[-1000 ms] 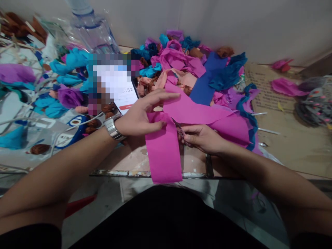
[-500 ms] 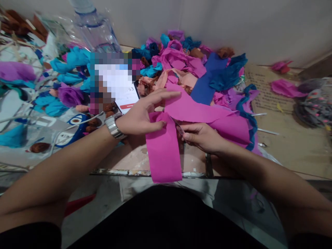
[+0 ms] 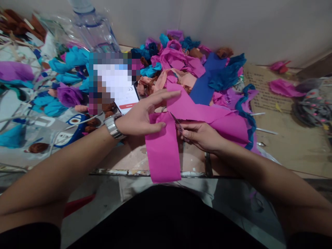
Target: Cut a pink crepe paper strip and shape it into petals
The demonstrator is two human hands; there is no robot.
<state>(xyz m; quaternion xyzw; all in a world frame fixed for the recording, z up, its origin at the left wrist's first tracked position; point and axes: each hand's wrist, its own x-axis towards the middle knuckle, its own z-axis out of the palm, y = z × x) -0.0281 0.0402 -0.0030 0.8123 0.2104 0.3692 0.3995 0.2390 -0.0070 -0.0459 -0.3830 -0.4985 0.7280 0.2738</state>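
Observation:
My left hand, with a metal watch on its wrist, grips a strip of pink crepe paper. Its thumb lies on top of the strip, and a forefinger stretches over a second pink piece; the other fingers are partly hidden. The strip's lower end hangs over the table's front edge. Small scissors are in my closed right hand, their dark blades pointing up and left into the gap between strip and second piece. How far apart the blades stand is hard to see.
A phone, partly pixelated, lies behind my left hand. Blue and purple paper flowers cover the left side, near a clear plastic bottle. Crumpled pink paper and blue paper are heaped behind. Cardboard lies at right.
The scissors have shifted slightly, with their blades showing a little more between the pink pieces. My left hand has stayed almost in place on the paper.

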